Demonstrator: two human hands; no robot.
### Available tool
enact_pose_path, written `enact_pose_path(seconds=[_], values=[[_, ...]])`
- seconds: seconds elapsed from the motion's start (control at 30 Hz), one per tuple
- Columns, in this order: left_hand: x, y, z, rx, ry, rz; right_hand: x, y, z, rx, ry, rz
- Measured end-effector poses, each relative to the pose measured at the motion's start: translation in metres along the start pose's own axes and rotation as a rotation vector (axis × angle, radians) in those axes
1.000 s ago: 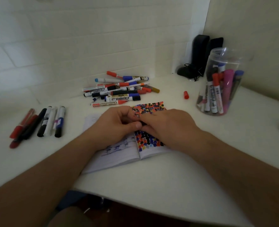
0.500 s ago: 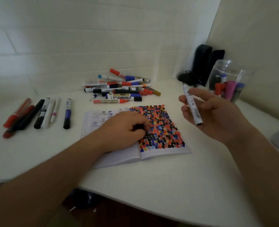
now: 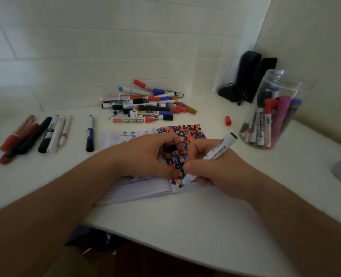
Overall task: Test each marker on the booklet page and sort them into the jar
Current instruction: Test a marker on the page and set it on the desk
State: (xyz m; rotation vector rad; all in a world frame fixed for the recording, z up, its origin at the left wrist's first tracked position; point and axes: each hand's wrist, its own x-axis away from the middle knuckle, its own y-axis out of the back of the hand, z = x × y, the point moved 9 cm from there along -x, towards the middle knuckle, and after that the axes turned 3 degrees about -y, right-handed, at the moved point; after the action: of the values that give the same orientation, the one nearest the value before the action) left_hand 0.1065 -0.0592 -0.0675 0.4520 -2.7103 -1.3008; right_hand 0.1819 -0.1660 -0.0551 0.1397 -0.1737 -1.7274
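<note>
Booklet [image 3: 137, 188] lies open on tabletop [image 3: 185, 226], jar [image 3: 273, 108] well right of it. Right hand [image 3: 217, 168] grips uncapped marker [image 3: 211, 156], tip at dotted page's lower edge; a slip could ink the tabletop. Left hand [image 3: 143, 156] pinches black cap [image 3: 170, 147]; it could drop.

You're sitting at a white table [image 3: 185, 232] pushed into a corner, its curved front edge running below your forearms. Beyond your hands a wall [image 3: 105, 47] of pale, painted blocks rises behind the table, and to your right a plain cream wall [image 3: 315, 37] meets it. In that corner, past your right hand, two dark upright objects [image 3: 251, 74] lean against the walls. The light is dim and even. Under the table edge, between your arms, the floor [image 3: 155, 256] looks dark and reddish.
</note>
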Motion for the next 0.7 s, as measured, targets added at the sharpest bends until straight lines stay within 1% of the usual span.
enact_pose_path(seconds=[0.1,0.17,0.23,0.4,0.7], values=[[0.000,-0.001,0.000,0.016,0.007,0.006,-0.003,0.003,-0.002,0.188,-0.016,-0.155],[0.000,-0.001,-0.001,0.025,0.003,-0.002,-0.004,0.007,-0.005,0.220,-0.028,-0.242],[0.000,0.000,0.000,0.032,0.008,-0.011,-0.005,0.010,-0.010,0.204,-0.061,-0.292],[0.001,-0.001,0.000,0.021,0.001,-0.007,-0.005,0.006,-0.010,0.189,-0.086,-0.268],[-0.001,-0.002,0.002,0.021,-0.008,-0.007,-0.006,0.004,-0.007,0.296,-0.069,-0.253]])
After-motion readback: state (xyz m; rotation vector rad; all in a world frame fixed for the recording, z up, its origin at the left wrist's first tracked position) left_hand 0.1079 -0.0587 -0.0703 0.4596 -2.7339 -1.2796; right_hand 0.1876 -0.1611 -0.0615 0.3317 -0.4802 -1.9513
